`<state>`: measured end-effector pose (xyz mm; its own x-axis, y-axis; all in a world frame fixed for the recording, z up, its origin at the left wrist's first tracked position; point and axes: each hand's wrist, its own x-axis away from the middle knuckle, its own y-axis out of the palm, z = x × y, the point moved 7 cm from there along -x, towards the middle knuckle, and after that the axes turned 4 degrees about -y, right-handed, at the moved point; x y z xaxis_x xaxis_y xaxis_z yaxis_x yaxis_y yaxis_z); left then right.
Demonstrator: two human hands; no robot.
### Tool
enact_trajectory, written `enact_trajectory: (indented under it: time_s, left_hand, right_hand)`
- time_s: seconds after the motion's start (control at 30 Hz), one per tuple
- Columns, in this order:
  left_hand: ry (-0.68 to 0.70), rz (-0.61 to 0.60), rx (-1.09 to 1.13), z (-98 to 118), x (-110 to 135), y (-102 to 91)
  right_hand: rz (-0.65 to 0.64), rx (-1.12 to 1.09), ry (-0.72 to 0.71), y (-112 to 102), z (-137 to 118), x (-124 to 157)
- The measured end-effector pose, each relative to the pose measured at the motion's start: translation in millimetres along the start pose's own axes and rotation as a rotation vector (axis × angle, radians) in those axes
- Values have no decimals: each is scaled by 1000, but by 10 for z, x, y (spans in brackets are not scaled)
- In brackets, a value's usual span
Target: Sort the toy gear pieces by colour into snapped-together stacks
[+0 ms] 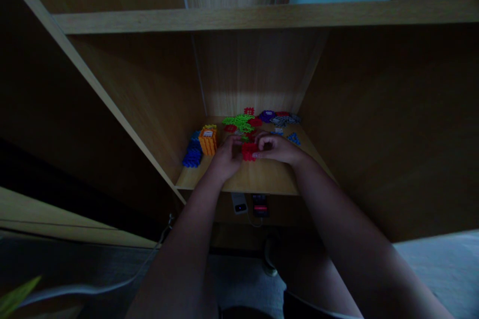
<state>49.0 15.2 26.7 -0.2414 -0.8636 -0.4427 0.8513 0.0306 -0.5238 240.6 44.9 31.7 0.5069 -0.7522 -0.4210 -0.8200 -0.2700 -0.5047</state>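
Note:
Between my two hands, low on the cabinet shelf, is a small stack of red plastic interlocking pieces (249, 152). My left hand (228, 155) closes on the stack's left side with bent fingers. Thumb and fingers of my right hand (276, 147) are curled at its right side, the thumb against the red. Just behind lies a loose pile of green pieces (240, 122) with red ones among them. To the left of my left hand stands an upright stack of orange pieces (208, 140), with a row of dark blue pieces (192, 154) beside it.
Purple pieces (267, 116), grey pieces (285, 120) and light blue pieces (294, 138) lie at the back right. Side walls and an upper shelf (239, 20) enclose the space. Below are a phone (260, 205) and a white device (239, 203) with a cable.

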Motion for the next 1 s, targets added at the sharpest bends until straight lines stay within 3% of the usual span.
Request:
enact_trajectory:
  time_s: [0.43, 0.6, 0.73, 1.0]
  left_hand:
    - [11, 3, -32, -24, -7, 7]
    - [-7, 33, -111, -79, -16, 12]
    - [-33, 48, -164, -149, -40, 29]
    - [-22, 41, -142, -185, -57, 43]
  right_hand:
    - [53, -21, 31, -27, -36, 12]
    - [216, 154, 101, -163, 97, 21]
    - [318, 362, 52, -276, 223, 13]
    - [300, 556, -25, -255, 418, -49]
